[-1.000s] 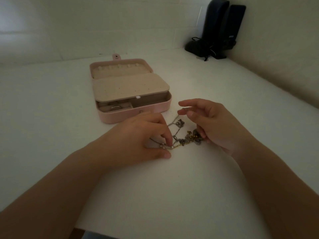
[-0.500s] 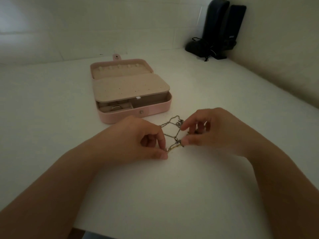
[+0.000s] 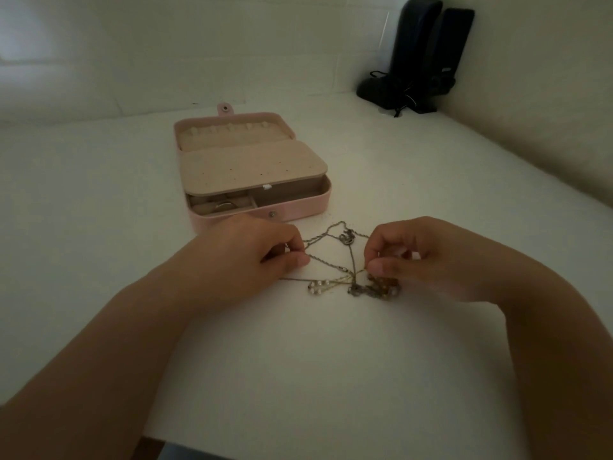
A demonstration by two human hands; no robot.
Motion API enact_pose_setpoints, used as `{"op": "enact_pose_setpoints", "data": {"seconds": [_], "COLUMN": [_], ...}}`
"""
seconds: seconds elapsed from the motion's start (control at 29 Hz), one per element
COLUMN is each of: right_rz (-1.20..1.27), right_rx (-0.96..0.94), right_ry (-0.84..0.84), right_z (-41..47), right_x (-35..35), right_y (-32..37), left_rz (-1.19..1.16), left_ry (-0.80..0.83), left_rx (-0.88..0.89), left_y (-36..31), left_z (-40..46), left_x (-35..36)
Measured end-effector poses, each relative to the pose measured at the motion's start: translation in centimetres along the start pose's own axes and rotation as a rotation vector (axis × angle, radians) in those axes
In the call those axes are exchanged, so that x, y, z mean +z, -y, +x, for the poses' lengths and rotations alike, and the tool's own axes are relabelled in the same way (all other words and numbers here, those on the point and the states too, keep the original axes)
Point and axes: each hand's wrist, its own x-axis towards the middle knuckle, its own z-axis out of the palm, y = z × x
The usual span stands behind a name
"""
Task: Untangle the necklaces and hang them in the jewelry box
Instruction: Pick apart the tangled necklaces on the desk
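Beyond both grips, on the white tabletop [image 3: 431, 200], the pink jewelry box [image 3: 252, 174] lies open, its hook row at the far side. Farther off to the right of the grips, dark speakers [image 3: 421, 58] stand in the corner. Between the grips, the tangled necklaces [image 3: 345, 270] spread on the tabletop. Left hand [image 3: 245, 257] pinches one chain strand; right hand [image 3: 414, 257] pinches another just above the knotted clump.
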Motion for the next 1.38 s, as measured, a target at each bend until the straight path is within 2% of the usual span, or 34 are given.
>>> {"op": "enact_pose_setpoints", "data": {"seconds": [0.1, 0.24, 0.34, 0.41, 0.52, 0.62, 0.69, 0.79, 0.93, 1.07, 1.14, 1.24, 1.38], "right_rz": [0.028, 0.023, 0.025, 0.035, 0.084, 0.034, -0.050, -0.128, -0.143, -0.210, -0.217, -0.225, -0.201], "right_rx": [0.063, 0.089, 0.081, 0.069, 0.042, 0.019, 0.017, 0.001, 0.038, 0.021, 0.009, 0.008, 0.025], "right_ry": [0.027, 0.094, 0.200, 0.215, 0.090, -0.108, -0.179, -0.193, -0.211, -0.264, -0.290, -0.289, -0.300], "right_z": [-0.1, -0.4, -0.8, -1.0, -0.9, -0.3, 0.2, 0.7, 1.2, 2.0, 2.4, 2.7, 2.5], "right_x": [0.0, -0.1, -0.3, -0.6, -0.8, -0.5, 0.0, 0.6, 1.0, 1.9, 2.2, 2.3, 1.9], "right_y": [0.0, 0.4, 0.8, 0.9, 1.0, 0.9, 0.6, 0.2, -0.3, -0.7, -0.6, -0.6, -0.8], "left_rz": [0.021, -0.005, -0.061, -0.061, -0.154, -0.295, -0.268, -0.083, -0.002, 0.064, -0.025, -0.330, -0.750], "left_ry": [-0.057, -0.164, -0.037, 0.017, 0.081, 0.117, -0.012, -0.129, -0.106, -0.113, -0.144, -0.225, -0.341], "left_rx": [0.032, 0.180, 0.360, 0.401, 0.431, 0.381, 0.321, 0.274, 0.190, 0.188, 0.152, 0.060, 0.027], "left_y": [0.1, -0.2, -0.7, -0.9, -1.3, -1.7, -1.4, -0.4, -0.5, -0.4, -0.5, -0.7, -0.2], "left_z": [0.0, -0.1, -0.2, -0.2, -0.3, -0.2, 0.1, 0.8, 0.7, 0.7, 0.5, 0.3, 0.7], "left_x": [0.0, 0.2, 0.5, 0.7, 0.7, 0.7, 0.8, 1.2, 1.4, 1.3, 1.2, 0.6, -0.1]}}
